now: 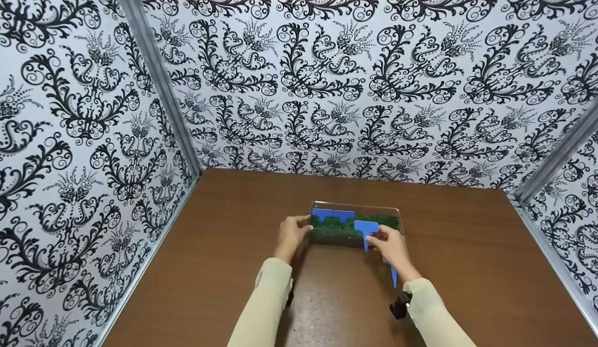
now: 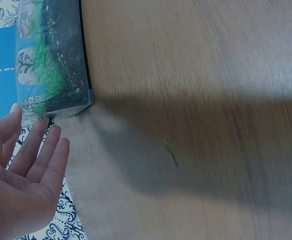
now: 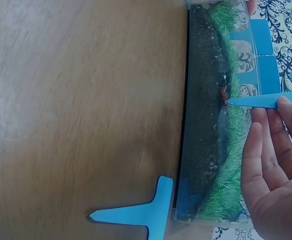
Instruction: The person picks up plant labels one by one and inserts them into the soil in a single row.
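A clear rectangular planter (image 1: 335, 238) holds dark soil and green grass-like strands (image 2: 48, 75). Two blue T-shaped plant labels (image 1: 333, 214) stand side by side in its left part. My left hand (image 1: 291, 233) is at the planter's left end, fingers extended, fingertips at the end wall and thumb by the corner. With thumb and fingers, my right hand (image 1: 394, 246) pinches another blue plant label (image 3: 258, 101), its pointed end downward, by the planter's front right side. One more blue plant label (image 3: 126, 214) lies on the table near the planter's right end, partly hidden by my right hand in the head view.
The brown wooden table (image 1: 241, 270) extends around the planter. Patterned white-and-black walls (image 1: 327, 96) with grey metal corner posts (image 1: 161, 86) enclose it. A small green strand (image 2: 171, 154) lies on the tabletop near my left hand.
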### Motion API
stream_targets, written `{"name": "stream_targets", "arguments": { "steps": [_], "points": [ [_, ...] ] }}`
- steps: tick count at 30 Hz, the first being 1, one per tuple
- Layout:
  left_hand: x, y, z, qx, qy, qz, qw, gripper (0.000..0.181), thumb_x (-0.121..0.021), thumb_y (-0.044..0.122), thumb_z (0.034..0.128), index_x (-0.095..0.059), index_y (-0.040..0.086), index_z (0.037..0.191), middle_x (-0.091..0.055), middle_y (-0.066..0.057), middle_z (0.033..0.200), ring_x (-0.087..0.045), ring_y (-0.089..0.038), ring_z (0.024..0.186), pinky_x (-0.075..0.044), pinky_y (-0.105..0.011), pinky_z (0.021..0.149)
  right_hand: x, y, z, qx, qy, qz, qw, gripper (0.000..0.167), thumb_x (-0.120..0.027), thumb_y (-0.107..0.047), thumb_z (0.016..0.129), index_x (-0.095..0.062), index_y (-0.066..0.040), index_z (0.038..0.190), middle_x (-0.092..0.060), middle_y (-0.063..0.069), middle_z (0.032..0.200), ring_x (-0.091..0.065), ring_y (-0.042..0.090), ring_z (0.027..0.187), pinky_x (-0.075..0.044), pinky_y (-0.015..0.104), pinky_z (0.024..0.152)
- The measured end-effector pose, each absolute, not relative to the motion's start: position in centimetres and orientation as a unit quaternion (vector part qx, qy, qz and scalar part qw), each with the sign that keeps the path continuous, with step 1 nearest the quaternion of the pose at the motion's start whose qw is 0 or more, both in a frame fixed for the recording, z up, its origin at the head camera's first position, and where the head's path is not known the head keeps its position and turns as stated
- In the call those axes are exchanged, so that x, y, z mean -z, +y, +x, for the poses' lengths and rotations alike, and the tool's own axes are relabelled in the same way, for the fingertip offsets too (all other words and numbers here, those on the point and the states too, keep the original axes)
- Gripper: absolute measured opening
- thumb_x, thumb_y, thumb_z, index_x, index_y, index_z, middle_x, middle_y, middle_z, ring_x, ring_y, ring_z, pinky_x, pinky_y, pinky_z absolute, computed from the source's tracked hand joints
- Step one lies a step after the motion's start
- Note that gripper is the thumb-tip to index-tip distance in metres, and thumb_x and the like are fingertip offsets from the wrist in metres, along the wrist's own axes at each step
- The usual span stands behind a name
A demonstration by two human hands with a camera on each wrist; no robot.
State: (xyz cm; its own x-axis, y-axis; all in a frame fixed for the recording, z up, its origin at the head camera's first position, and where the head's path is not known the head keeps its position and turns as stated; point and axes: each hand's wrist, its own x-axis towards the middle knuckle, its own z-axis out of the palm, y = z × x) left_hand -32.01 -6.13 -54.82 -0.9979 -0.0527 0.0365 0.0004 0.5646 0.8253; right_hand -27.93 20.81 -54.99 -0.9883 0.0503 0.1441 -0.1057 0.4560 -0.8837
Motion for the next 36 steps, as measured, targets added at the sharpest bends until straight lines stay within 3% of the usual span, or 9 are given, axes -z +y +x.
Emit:
{"name": "stream_targets", "arguments": {
  "steps": [24,30,36],
  "points": [
    [55.0,-6.1,-32.2,0.466,-0.884,0.021,0.024,0.033,-0.073,0.017,0.0913,-0.072,0.02,0.125,-0.071,-0.009,0.125,-0.064,-0.031,0.119,-0.052,-0.048,0.099,53.6,20.7,-29.1,-0.513,-0.852,0.0,0.104,0.015,-0.072,-0.006,0.09,-0.061,0.001,0.083,-0.074,0.023,0.103,-0.074,0.025,0.088,-0.062,0.036,0.074],
    [55.0,-6.0,-32.2,0.472,-0.881,0.023,0.02,0.033,-0.072,0.017,0.0919,-0.072,0.018,0.125,-0.071,-0.011,0.125,-0.064,-0.033,0.119,-0.052,-0.048,0.099,53.4,20.8,-29.4,-0.503,-0.857,-0.002,0.11,0.015,-0.073,-0.008,0.09,-0.063,0.001,0.084,-0.075,0.022,0.103,-0.074,0.025,0.09,-0.061,0.027,0.069],
    [55.1,-6.1,-32.2,0.472,-0.881,0.021,0.021,0.033,-0.072,0.017,0.0918,-0.072,0.019,0.125,-0.07,-0.01,0.127,-0.063,-0.034,0.122,-0.052,-0.048,0.099,53.4,20.9,-29.8,-0.498,-0.859,0.001,0.123,0.016,-0.074,-0.007,0.088,-0.061,0.001,0.082,-0.075,0.022,0.1,-0.069,0.01,0.076,-0.055,0.018,0.063]
  ]
}}
